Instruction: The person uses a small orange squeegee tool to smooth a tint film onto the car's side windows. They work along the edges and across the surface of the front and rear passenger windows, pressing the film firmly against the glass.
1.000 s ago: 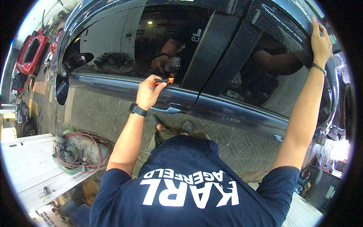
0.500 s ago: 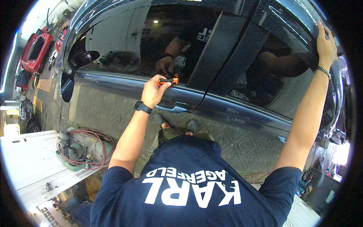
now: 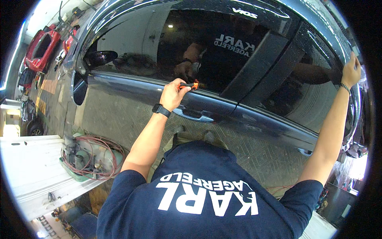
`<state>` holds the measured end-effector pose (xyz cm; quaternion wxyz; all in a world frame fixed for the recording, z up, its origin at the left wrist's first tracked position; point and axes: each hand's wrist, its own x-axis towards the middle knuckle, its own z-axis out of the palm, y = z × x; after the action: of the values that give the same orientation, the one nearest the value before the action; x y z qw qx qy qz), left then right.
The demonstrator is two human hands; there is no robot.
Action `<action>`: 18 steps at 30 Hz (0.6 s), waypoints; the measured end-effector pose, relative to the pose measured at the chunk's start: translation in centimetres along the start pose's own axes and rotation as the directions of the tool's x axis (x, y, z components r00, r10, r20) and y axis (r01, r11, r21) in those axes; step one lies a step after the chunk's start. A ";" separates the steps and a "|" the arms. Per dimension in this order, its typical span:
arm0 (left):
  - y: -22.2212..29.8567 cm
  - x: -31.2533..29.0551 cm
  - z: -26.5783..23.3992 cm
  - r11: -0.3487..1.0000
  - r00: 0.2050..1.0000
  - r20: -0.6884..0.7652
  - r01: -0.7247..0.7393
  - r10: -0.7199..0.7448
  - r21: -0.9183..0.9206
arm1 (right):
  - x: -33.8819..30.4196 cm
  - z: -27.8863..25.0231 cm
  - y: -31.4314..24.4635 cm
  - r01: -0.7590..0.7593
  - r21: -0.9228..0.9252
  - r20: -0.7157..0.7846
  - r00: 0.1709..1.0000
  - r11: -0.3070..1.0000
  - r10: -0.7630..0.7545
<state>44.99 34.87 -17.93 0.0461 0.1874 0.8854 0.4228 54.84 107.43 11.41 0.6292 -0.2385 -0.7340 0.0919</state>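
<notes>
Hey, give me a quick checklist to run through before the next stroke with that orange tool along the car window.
1. Grip on the orange tool: left hand closed around it, ok.
2. Tool at the lower edge of the front window glass: ok.
3. Right hand braced on the car's rear upper edge: ok.
4. Blade angle and contact with the glass: cannot tell, too small.
5. Door handle away from the tool: ok.
6. Hose coil on the floor, away from the feet: ok.

paved floor [image 3: 119,119]; dark car [image 3: 254,111], coiled hose machine [image 3: 85,159]
</notes>
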 end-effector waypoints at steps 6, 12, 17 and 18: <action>-4.8 1.1 -4.3 0.999 0.999 -0.024 -0.036 0.036 -0.009 | -4.7 -5.4 1.8 -0.039 0.030 -0.324 0.945 0.999 0.047; -11.6 1.9 -10.3 1.000 0.998 -0.068 -0.016 0.015 -0.009 | -20.1 -10.9 -3.0 -0.207 0.054 -0.402 0.891 0.977 0.211; -14.3 2.7 -15.1 0.998 0.998 -0.027 0.060 -0.059 0.024 | -33.6 -16.3 -3.6 -0.370 -0.106 -0.335 0.887 0.923 0.317; -14.8 2.9 -15.7 0.998 0.998 -0.024 0.061 -0.061 0.018 | -36.3 -17.8 -3.0 -0.410 -0.149 -0.326 0.880 0.900 0.346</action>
<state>34.26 16.02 -19.02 0.0470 0.1558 0.8952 0.4150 74.80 84.96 -15.82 0.6706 -0.4548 -0.5778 0.0981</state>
